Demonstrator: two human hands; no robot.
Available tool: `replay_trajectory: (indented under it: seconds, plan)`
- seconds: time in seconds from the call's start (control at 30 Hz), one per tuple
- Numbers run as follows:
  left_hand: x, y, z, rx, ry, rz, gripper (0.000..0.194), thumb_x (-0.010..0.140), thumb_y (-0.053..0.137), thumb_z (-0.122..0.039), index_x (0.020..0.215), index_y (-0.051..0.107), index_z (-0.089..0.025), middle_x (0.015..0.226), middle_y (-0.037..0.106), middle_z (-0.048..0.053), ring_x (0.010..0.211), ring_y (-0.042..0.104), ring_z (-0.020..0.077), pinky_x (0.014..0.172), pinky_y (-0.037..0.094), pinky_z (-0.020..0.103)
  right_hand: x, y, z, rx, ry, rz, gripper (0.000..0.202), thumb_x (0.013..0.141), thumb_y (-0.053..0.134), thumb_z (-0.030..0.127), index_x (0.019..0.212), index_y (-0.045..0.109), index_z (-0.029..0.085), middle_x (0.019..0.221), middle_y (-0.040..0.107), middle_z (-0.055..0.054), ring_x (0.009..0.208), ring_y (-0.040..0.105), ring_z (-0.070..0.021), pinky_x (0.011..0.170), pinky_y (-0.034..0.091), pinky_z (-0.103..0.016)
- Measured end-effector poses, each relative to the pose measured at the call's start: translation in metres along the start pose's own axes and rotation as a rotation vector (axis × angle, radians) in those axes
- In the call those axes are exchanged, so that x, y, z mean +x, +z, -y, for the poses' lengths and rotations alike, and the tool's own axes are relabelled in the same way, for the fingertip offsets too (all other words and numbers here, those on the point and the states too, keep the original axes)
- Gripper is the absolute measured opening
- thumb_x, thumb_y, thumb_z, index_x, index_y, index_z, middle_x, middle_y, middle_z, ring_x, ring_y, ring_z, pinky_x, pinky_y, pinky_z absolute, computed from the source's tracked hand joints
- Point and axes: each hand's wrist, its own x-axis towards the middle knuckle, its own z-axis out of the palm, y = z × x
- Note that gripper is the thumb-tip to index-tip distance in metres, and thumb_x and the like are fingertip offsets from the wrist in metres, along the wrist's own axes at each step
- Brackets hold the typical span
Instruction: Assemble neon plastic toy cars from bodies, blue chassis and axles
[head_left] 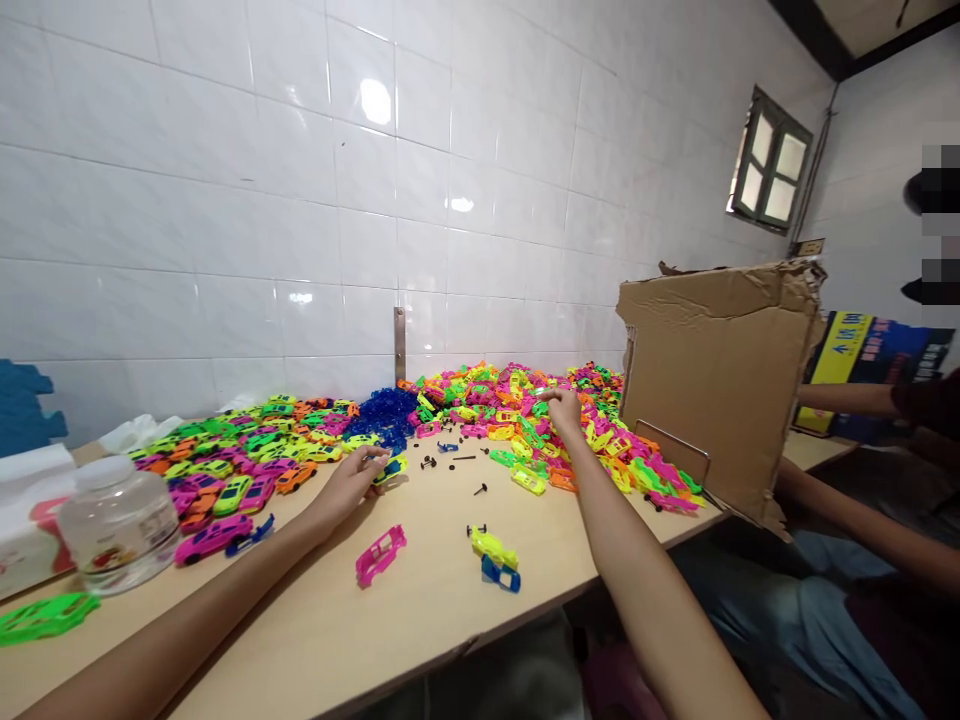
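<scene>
My left hand is closed around a yellow toy car body with a blue part in it, just above the table. Over the heap of bright plastic car bodies, my right hand has its fingers pinched together; what is in them is too small to make out. A pink car body lies alone near the front. Beside it to the right are a yellow car body, a blue window piece and a black wheel axle. More black wheels and axles are scattered between my hands.
Assembled toy cars cover the left back. A pile of blue clear pieces sits at the wall. At left stand a plastic jar and a green car body. A cardboard panel divides off a co-worker's arm at right.
</scene>
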Motion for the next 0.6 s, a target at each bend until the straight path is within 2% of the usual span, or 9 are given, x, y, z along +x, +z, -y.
replay_trajectory:
  seconds: [0.13, 0.27, 0.6]
  plan:
    - [0.001, -0.001, 0.001, 0.016, 0.004, 0.003, 0.059, 0.072, 0.072, -0.064, 0.104, 0.065, -0.016, 0.085, 0.068, 0.006, 0.064, 0.064, 0.0195, 0.061, 0.049, 0.031, 0.002, -0.004, 0.000, -0.035, -0.014, -0.004, 0.027, 0.099, 0.062, 0.039, 0.108, 0.068, 0.014, 0.114, 0.069, -0.008, 0.104, 0.066, -0.0205, 0.094, 0.055, -0.042]
    - [0.000, -0.001, 0.002, 0.019, 0.038, 0.023, 0.058, 0.073, 0.070, -0.065, 0.105, 0.065, -0.017, 0.100, 0.068, 0.009, 0.067, 0.066, 0.0196, 0.064, 0.051, 0.033, 0.002, -0.002, 0.001, -0.116, -0.050, 0.059, 0.026, 0.099, 0.062, 0.036, 0.113, 0.067, 0.015, 0.118, 0.067, -0.008, 0.105, 0.066, -0.0210, 0.093, 0.056, -0.042]
    - [0.002, 0.001, 0.005, -0.016, 0.054, 0.028, 0.055, 0.073, 0.073, -0.063, 0.103, 0.065, -0.018, 0.090, 0.069, 0.008, 0.065, 0.065, 0.0200, 0.059, 0.048, 0.031, -0.001, 0.046, 0.031, -0.443, -0.280, 0.337, 0.029, 0.099, 0.061, 0.036, 0.123, 0.064, 0.018, 0.131, 0.061, -0.010, 0.116, 0.061, -0.0238, 0.100, 0.052, -0.046]
